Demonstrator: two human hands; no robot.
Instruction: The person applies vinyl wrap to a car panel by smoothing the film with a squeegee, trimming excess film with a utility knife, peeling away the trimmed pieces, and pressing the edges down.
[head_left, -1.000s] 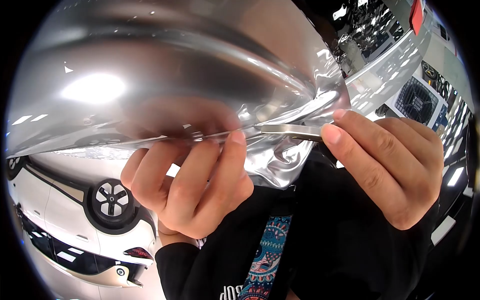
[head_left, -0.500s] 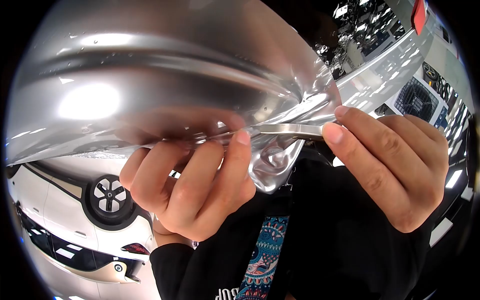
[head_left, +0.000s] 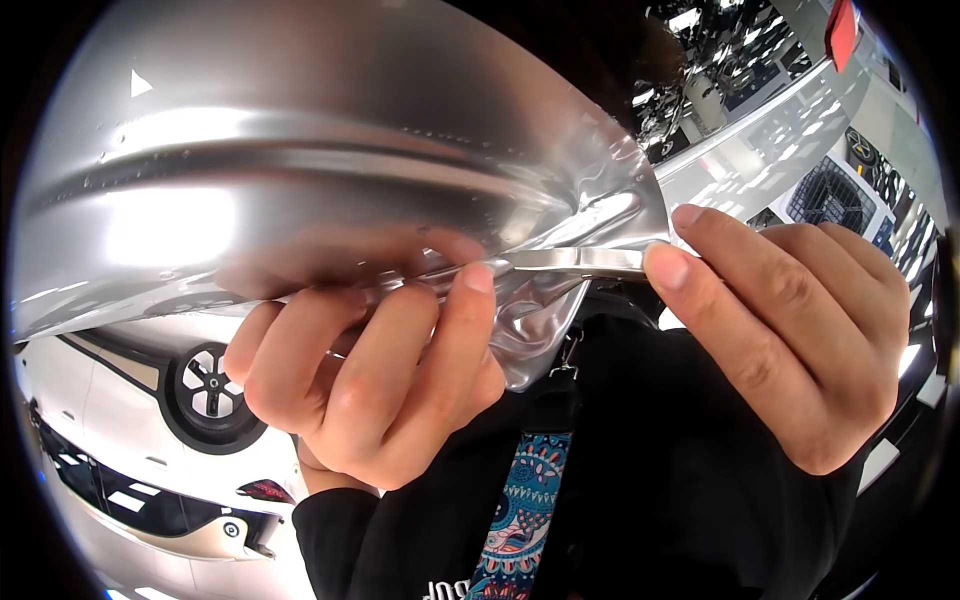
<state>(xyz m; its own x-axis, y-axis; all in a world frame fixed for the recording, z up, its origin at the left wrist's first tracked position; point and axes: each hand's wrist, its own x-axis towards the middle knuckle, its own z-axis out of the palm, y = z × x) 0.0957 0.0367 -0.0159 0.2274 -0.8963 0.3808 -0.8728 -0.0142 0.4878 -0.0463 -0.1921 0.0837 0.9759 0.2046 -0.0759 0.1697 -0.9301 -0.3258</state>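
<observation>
Glossy silver film (head_left: 400, 80) covers a curved panel and gathers into creases at its right end. Below the creases a crumpled loose flap (head_left: 530, 340) of the film hangs down. My left hand (head_left: 370, 375) is closed on the lower edge of the film, its index fingertip near the flap. In my right hand (head_left: 790, 330) a slim metal cutter (head_left: 585, 261) is pinched between thumb and fingers. The cutter lies almost level across the creased film, with its tip near my left index fingertip. Film and fingers partly hide that tip.
A white car (head_left: 130, 400) with a dark wheel stands at the lower left. My black top and a patterned lanyard (head_left: 525, 510) hang below the flap. A glossy pale surface (head_left: 740, 150) runs behind at the upper right, near a red object (head_left: 840, 35).
The view has shifted slightly. The film's right edge, the flap and my left hand sit a little further left. The cutter reaches slightly less far past my right fingers' left side.
</observation>
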